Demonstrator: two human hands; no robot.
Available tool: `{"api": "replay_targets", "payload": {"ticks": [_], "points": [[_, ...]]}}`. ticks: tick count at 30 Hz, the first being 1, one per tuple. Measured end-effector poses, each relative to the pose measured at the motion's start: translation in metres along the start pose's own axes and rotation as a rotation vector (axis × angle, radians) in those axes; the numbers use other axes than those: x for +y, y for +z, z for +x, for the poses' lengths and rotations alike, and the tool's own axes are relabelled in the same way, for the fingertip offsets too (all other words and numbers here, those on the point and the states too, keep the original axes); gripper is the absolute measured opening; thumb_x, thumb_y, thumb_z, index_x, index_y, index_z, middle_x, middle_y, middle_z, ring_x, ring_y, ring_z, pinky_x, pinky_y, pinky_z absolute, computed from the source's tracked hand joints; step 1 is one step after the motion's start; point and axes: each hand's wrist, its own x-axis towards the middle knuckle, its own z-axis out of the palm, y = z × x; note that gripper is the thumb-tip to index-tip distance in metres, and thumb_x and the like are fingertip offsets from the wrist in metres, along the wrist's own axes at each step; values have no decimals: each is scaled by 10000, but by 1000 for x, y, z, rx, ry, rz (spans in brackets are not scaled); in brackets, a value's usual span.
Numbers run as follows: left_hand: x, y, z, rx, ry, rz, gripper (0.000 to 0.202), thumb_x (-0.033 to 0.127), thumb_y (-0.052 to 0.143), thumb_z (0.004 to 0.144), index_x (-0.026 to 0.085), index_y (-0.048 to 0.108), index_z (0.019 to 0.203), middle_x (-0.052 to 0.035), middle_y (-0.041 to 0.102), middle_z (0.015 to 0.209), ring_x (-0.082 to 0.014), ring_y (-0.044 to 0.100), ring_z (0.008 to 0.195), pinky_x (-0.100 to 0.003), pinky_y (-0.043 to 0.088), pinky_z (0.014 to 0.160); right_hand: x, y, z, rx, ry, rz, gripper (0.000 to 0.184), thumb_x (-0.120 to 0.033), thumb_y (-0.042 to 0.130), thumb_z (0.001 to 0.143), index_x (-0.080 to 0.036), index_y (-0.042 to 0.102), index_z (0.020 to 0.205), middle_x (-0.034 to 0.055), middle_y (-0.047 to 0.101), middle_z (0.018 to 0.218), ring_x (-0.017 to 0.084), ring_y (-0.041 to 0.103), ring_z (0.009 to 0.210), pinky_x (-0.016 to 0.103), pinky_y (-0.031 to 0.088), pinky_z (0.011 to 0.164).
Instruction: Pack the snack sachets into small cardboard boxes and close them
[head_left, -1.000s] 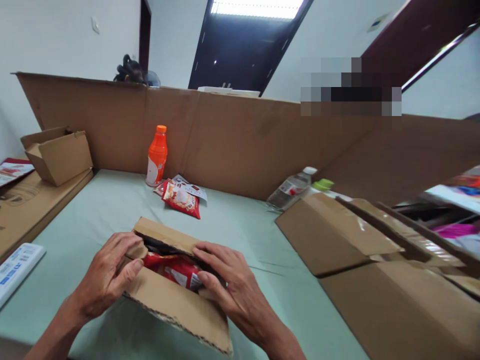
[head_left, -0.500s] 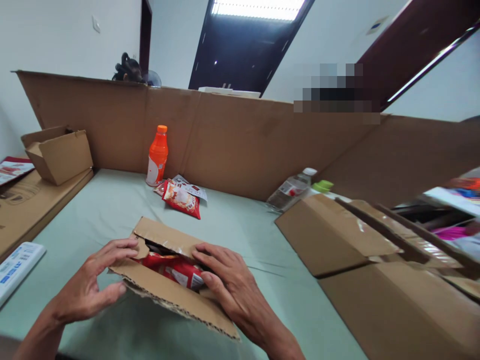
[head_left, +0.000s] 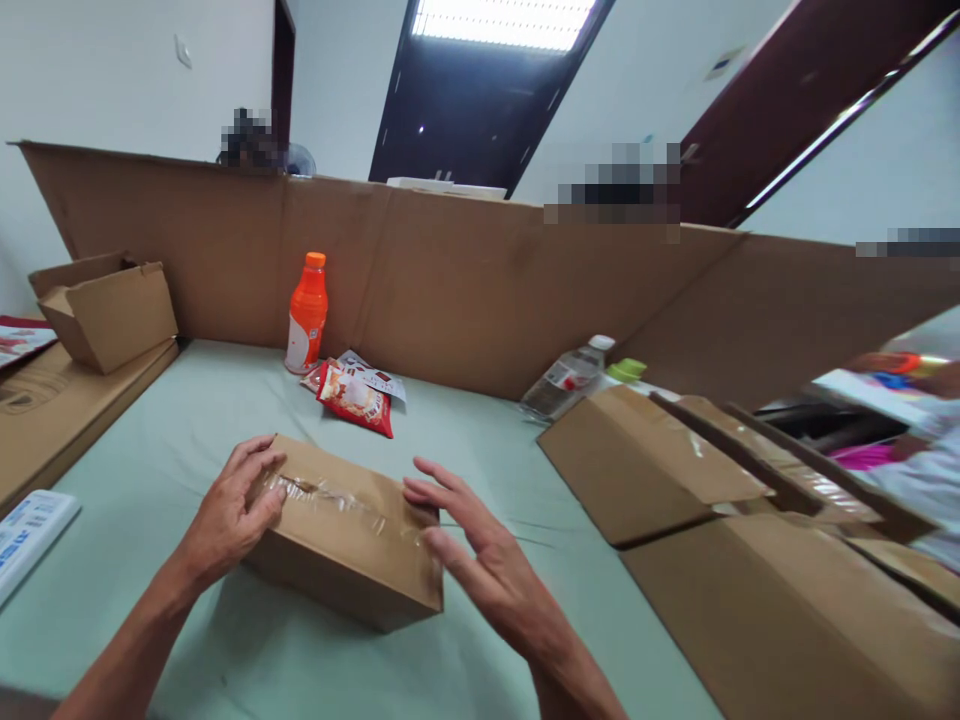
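Observation:
A small cardboard box [head_left: 341, 545] stands on the pale green cloth in front of me. Its top flaps lie closed, with clear tape wrinkled along the seam. My left hand [head_left: 236, 510] grips the box's left end, thumb and fingers at the top edge. At the right end, my right hand [head_left: 476, 545] has its fingers apart, close to the corner; whether the fingertips touch it I cannot tell. Beyond the box lies a red snack packet [head_left: 356, 400] on a printed sheet [head_left: 379, 378]. The inside of the box is hidden.
An orange drink bottle [head_left: 306, 315] stands by the cardboard partition [head_left: 450, 290]. A clear bottle [head_left: 566, 380] leans at the back right, near large cartons [head_left: 750, 600]. On the left are an open carton [head_left: 124, 315] and a white-and-blue object [head_left: 34, 535]. Another person's sleeve [head_left: 934, 470] shows far right.
The box's raised flaps have come down, covering the red packet seen inside. My left hand has moved right onto the box end; my right hand has lifted from the flap, fingers spreading.

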Motion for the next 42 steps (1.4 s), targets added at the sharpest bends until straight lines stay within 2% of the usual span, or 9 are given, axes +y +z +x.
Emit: {"api": "replay_targets", "payload": {"ticks": [3, 7, 11, 16, 25, 30, 35, 38, 42], "points": [[-4, 3, -2, -9, -11, 4, 361, 344, 494, 956, 181, 645, 1240, -147, 544, 1457, -295, 533, 1364, -511, 441, 1161, -10, 8, 1, -54, -60, -197, 350, -446, 615, 959, -252, 711, 1234, 139, 573, 1482, 321, 573, 1319, 529, 489, 1068], [-3, 2, -5, -16, -15, 11, 363, 339, 472, 970, 187, 640, 1253, -145, 520, 1483, -302, 509, 1388, -532, 424, 1172, -15, 17, 0, -43, -138, -302, 282, -354, 592, 971, -233, 725, 1188, 130, 671, 1355, 314, 615, 1240, 562, 499, 1026], [-3, 1, -4, -12, -5, 11, 357, 347, 465, 973, 188, 640, 1241, -153, 537, 1461, -308, 524, 1373, -543, 437, 1158, -15, 18, 1, -38, -142, -333, 270, -324, 609, 961, -251, 721, 1196, 118, 678, 1344, 303, 624, 1223, 537, 509, 1009], [-7, 3, -5, 1, -1, 6, 399, 375, 430, 988, 153, 633, 1249, -182, 524, 1471, -324, 507, 1389, -561, 421, 1164, -22, 14, 7, -71, -120, -379, 399, -277, 602, 958, -263, 627, 1356, 108, 650, 1389, 285, 616, 1241, 492, 515, 1007], [-10, 0, -1, -2, 16, 40, 391, 395, 441, 976, 196, 650, 1240, -140, 542, 1461, -305, 543, 1357, -518, 464, 1134, -30, 17, 9, -137, -150, -420, 267, -216, 567, 994, -269, 747, 1185, 81, 661, 1358, 264, 592, 1240, 483, 488, 1022], [-8, -8, 8, -63, 47, 159, 450, 549, 507, 947, 203, 676, 1180, -146, 585, 1408, -338, 580, 1309, -540, 502, 1087, -34, 15, 15, -147, -111, -369, 246, -214, 605, 978, -266, 746, 1172, 57, 669, 1352, 241, 591, 1243, 454, 468, 1043], [-10, -5, 8, -30, 69, 183, 406, 516, 484, 970, 221, 658, 1187, -125, 590, 1399, -312, 606, 1285, -497, 534, 1057, -34, 16, 23, -158, -102, -394, 262, -247, 605, 971, -250, 707, 1212, 70, 669, 1348, 242, 594, 1224, 452, 474, 1028], [-13, -2, 6, -3, 80, 175, 392, 508, 482, 973, 226, 653, 1186, -118, 589, 1400, -310, 608, 1282, -489, 537, 1054, -32, 16, 26, -196, -127, -455, 357, -300, 588, 978, -227, 642, 1324, 116, 589, 1449, 276, 506, 1346, 491, 427, 1099], [-16, 0, 3, 25, 73, 155, 414, 532, 470, 975, 229, 651, 1192, -121, 570, 1422, -326, 588, 1304, -505, 536, 1048, -33, 13, 29, -318, -191, -481, 652, -608, 645, 909, -227, 570, 1432, 171, 478, 1541, 310, 413, 1428, 518, 348, 1165]]}}
